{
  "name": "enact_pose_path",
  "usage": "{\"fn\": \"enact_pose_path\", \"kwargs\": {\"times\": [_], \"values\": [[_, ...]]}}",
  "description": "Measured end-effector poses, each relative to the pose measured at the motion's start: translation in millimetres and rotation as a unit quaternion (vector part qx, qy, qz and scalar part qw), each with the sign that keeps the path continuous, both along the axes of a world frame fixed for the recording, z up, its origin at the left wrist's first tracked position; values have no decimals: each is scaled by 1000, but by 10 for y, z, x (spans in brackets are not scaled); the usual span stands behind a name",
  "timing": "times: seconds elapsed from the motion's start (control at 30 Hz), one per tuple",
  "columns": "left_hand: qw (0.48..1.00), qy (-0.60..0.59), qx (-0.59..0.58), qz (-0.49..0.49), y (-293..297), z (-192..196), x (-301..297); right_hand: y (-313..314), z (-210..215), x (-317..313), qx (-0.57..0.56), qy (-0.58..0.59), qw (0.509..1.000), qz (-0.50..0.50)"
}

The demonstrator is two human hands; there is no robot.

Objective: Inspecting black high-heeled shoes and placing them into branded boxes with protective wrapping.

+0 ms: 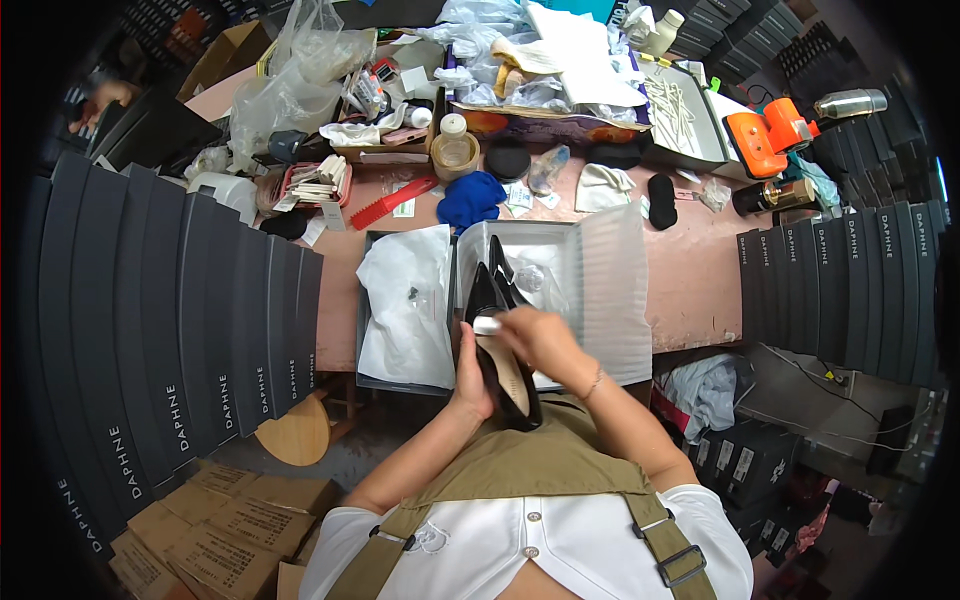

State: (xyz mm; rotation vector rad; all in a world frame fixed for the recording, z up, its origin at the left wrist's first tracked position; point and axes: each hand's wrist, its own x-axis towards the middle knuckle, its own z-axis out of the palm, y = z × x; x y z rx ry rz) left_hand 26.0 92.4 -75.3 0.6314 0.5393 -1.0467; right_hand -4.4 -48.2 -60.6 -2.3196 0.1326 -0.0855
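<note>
In front of my body, my left hand [471,378] is wrapped round the side of a black pointed shoe [484,294] with a beige insole. My right hand [548,345] is closed at the shoe's opening, fingers on a small white piece [486,325] whose kind I cannot make out. A second black shoe [497,256] lies beyond, partly hidden by the first, in an open grey shoebox [470,238]. White wrapping sheet [615,290] spreads over that box's right side. Left of it, white paper [405,310] lies in the box lid [366,375].
Stacks of dark shoeboxes [200,310] [850,285] flank the pink table [695,290]. Along its back are a red brush [392,204], a blue cloth [470,202], a jar [455,155], an orange tool [765,140] and a tray of white sticks [680,110]. Cartons [225,520] stand lower left.
</note>
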Motion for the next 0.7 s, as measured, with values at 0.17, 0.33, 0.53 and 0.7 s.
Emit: {"fn": "enact_pose_path", "kwargs": {"times": [0.17,0.33,0.53,0.7], "values": [[999,29,8,-27,22,16,71,-890,-621,295,-290,74,954,-16],[999,-22,17,-17,95,-148,122,-848,-554,447,-196,49,976,-85],[982,-172,54,-59,242,-343,244,-468,509,-49,433,182,883,-16],[955,-278,104,-12,148,-409,286,-155,460,-350,312,93,944,-58]]}}
